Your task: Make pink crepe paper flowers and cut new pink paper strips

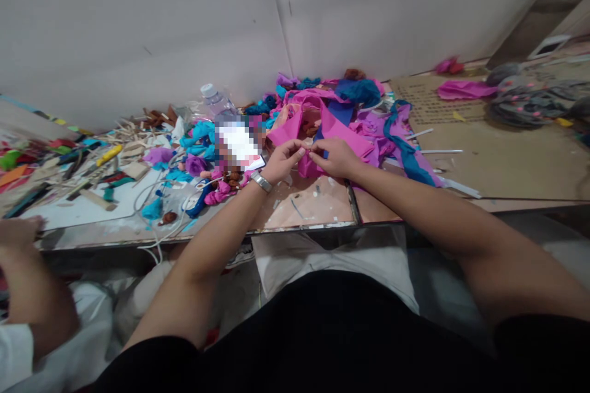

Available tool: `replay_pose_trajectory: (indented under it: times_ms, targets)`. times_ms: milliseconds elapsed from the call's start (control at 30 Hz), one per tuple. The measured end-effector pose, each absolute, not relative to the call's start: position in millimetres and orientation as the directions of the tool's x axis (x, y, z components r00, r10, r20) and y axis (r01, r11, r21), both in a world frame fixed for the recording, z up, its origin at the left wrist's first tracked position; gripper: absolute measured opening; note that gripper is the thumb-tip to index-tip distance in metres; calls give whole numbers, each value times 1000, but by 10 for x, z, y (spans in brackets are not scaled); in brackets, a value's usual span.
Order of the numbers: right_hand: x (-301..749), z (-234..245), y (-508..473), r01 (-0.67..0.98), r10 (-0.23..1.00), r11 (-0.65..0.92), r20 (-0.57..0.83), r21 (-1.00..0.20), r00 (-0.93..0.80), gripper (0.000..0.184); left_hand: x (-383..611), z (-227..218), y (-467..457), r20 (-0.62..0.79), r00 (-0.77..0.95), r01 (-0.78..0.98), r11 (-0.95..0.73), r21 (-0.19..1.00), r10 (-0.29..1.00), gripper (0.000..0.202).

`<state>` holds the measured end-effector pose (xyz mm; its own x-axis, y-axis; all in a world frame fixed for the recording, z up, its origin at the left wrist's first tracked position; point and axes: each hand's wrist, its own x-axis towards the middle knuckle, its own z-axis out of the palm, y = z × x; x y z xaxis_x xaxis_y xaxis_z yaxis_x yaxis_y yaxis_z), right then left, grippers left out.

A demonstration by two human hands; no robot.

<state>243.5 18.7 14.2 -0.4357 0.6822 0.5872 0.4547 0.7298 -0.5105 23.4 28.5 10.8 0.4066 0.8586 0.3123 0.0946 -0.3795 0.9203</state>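
Note:
My left hand point(286, 159) and my right hand point(334, 157) meet over the table's front part, both with fingers pinched on a small piece of pink crepe paper point(306, 164). The piece hangs between the fingertips, just in front of a heap of pink, purple and blue crepe paper point(350, 113). A metal watch point(260, 181) sits on my left wrist. Both forearms reach out from the bottom of the view.
A blurred-out phone point(237, 144) and a plastic bottle point(216, 100) lie left of my hands. Wooden sticks, tools and paper scraps point(92, 166) cover the left side. Another person's hand point(18, 230) rests at the far left edge. Brown cardboard point(507, 159) lies right.

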Motion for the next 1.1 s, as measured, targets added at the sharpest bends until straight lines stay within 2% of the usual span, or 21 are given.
replay_pose_trajectory:
  times_ms: [100,233,300,367,533,667,867,1000,1100]
  targets:
    - [2450,141,191,415,682,731,598,-541,-422,21,237,105,280,283,415,8,-314,949,865,56]
    - [2452,108,229,330,586,809,621,-487,-521,41,240,113,263,224,473,-44,-231,972,852,58]
    - [2441,79,251,289,530,844,613,-453,-586,38,239,111,261,205,509,-40,-215,976,836,61]
    - [2431,56,265,283,525,846,607,-453,-597,34,234,103,267,195,519,-26,-213,977,832,61]
    - [2451,71,268,333,615,787,620,-520,-487,28,186,87,305,285,450,47,-341,939,846,55]
    - [2480,107,279,333,632,774,683,-538,-365,29,160,89,325,309,413,100,-380,920,857,62]
    - [2483,118,280,348,659,748,698,-566,-280,30,155,74,358,238,213,133,-270,954,948,62]
    - [2469,115,278,337,624,773,741,-538,-249,27,146,62,366,142,192,142,-171,975,971,62]
    - [2461,105,283,333,600,789,765,-516,-236,26,156,57,363,130,195,71,-146,987,972,58]
